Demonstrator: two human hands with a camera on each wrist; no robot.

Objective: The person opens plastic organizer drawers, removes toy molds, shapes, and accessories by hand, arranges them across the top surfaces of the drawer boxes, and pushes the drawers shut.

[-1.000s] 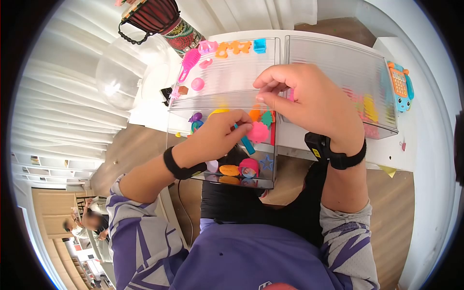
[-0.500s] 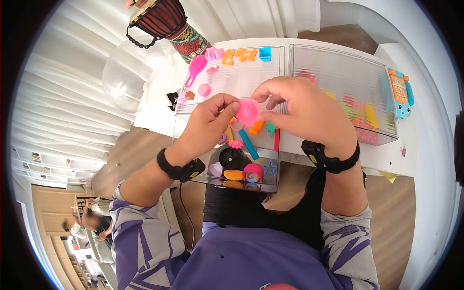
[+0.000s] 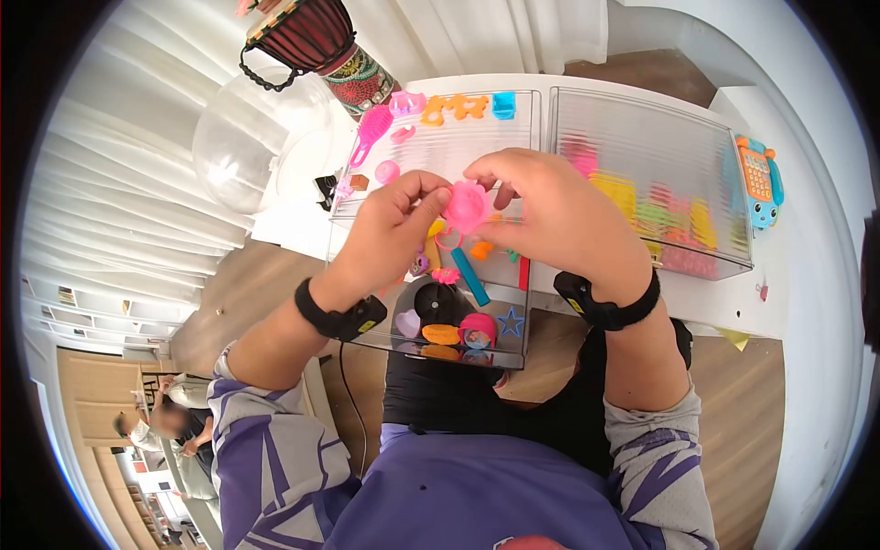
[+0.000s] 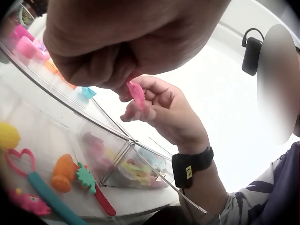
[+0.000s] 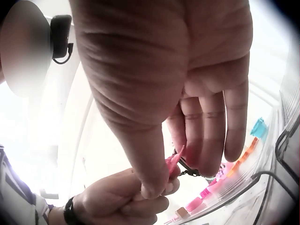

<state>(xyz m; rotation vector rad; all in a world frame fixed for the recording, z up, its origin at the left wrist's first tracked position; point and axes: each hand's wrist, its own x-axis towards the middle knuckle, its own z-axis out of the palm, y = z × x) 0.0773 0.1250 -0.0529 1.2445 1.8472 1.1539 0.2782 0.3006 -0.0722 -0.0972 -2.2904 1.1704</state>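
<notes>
A round pink toy dish with a scalloped edge [image 3: 467, 209] is held up above an open clear drawer [image 3: 527, 323]. My left hand [image 3: 378, 225] pinches its left edge between thumb and forefinger. On the opposite side, my right hand [image 3: 568, 206] holds the dish with thumb and curved forefinger, its other fingers spread behind in the right wrist view. Below, the drawer holds a teal strip [image 3: 470, 277], an orange figure [image 4: 63, 172], a pink heart ring [image 4: 21, 161], a blue star [image 3: 511, 322], a pink cup [image 3: 478, 328] and an orange oval piece [image 3: 441, 335].
On the clear box top lie a pink hairbrush [image 3: 371, 135], orange shapes [image 3: 456, 108] and a blue block [image 3: 503, 105]. A second clear box [image 3: 651, 137] with colourful pieces stands right, beside a toy phone [image 3: 759, 183]. A drum [image 3: 312, 46] stands far left.
The left hand was over the teal strip, then lifted the pink dish from the drawer area. The strip lies in the drawer. The right hand has come in left onto the dish.
</notes>
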